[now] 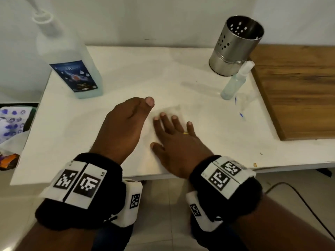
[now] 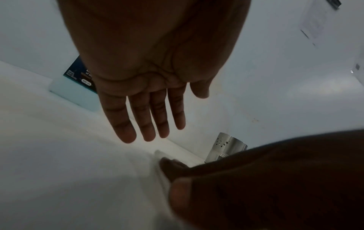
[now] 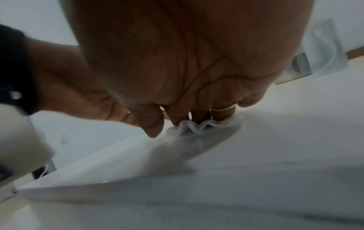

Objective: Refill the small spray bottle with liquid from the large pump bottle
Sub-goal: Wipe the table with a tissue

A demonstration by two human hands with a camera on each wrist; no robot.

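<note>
White table point(image 1: 126, 73) against pale wall; left hand point(image 1: 123, 122) fingers straight, right hand point(image 1: 178, 142) flat on tissue point(image 3: 189, 124).

pump bottle point(image 1: 72, 69) table's far left | spray bottle point(image 1: 235, 82) far right, before metal holder point(image 1: 235, 46) | board point(image 1: 297, 91) right

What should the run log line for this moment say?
left hand: open, over white table | right hand: presses white tissue flat | small clear spray bottle, large pump bottle: untouched
</note>
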